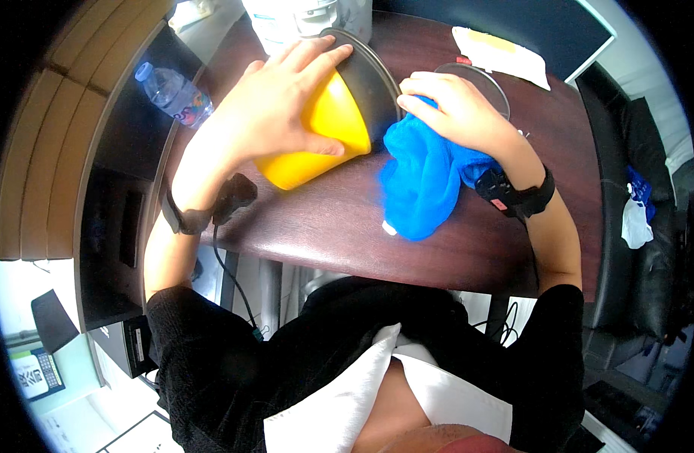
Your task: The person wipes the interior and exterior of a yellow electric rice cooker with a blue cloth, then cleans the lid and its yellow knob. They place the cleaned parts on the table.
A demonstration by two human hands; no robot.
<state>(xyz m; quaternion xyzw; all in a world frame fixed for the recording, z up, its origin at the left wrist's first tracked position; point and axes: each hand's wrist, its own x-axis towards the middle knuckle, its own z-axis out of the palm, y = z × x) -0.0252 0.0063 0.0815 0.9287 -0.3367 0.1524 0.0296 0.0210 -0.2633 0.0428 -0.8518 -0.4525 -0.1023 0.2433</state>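
My left hand (284,105) holds a round pan-like vessel with a yellow side (338,122) and a dark surface (361,76). Its fingers reach toward the dark rim while the thumb lies along the yellow side. The vessel is tilted on the brown table (324,221); its left part is hidden under my hand. In my right hand (454,107) is a bunched blue cloth (423,175), close to the vessel's right edge and hanging toward me. Behind that hand lies a round lid with a metal-looking rim (483,76), partly covered.
A white container (318,17) stands at the back, and a white packet (503,54) lies at the back right. To the left is a plastic bottle (174,93) with a blue cap. A black cable (228,260) hangs over the front edge. A black sofa (636,226) is on the right.
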